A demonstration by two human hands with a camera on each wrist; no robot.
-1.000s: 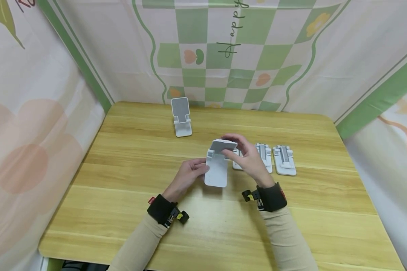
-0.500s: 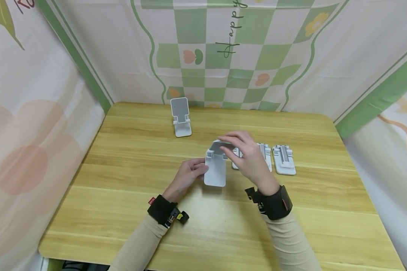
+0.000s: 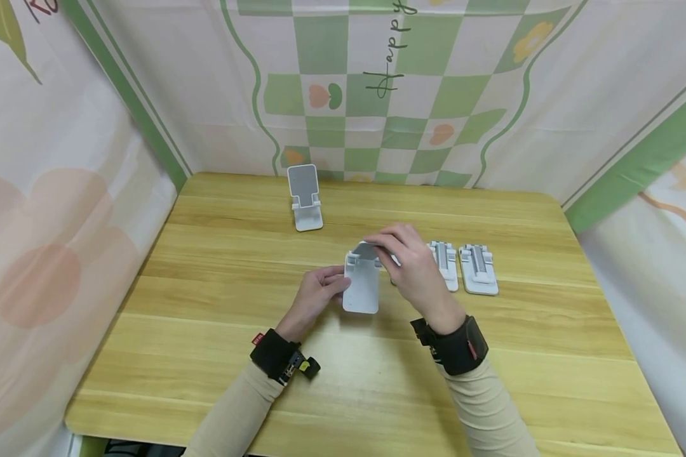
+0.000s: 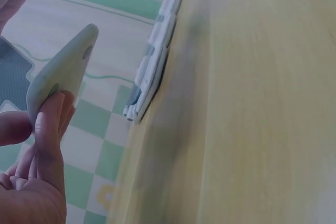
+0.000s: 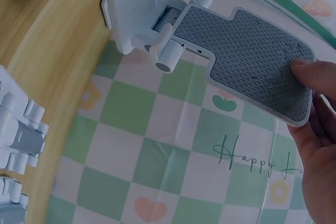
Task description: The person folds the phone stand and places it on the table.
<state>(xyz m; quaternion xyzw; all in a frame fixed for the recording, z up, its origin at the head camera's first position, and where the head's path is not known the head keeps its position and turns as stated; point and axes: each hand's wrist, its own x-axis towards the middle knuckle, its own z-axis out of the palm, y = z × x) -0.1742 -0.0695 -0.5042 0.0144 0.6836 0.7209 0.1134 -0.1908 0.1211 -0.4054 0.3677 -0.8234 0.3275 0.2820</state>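
A white folding phone stand [image 3: 361, 289] is held above the table between my two hands. My left hand [image 3: 313, 296] pinches the left edge of its base, thumb on the near face; the left wrist view shows the fingers under the base [image 4: 63, 72]. With thumb and fingers, my right hand [image 3: 413, 263] grips the far end of the support plate, whose grey textured pad [image 5: 252, 59] faces the right wrist camera. The plate stands at an angle to the base, joined by a hinge arm [image 5: 170, 17]. My right hand partly hides the plate in the head view.
An unfolded phone stand [image 3: 305, 197] stands at the back left. Right of my hands, folded phone stands [image 3: 479, 270] lie in a row, one mostly behind my right hand. Beyond the wooden table [image 3: 217, 254] hangs a checkered cloth [image 3: 366, 95].
My right hand has shifted its grip on the support plate and come slightly lower, tilting the plate. The left hand keeps its hold on the base with little movement.
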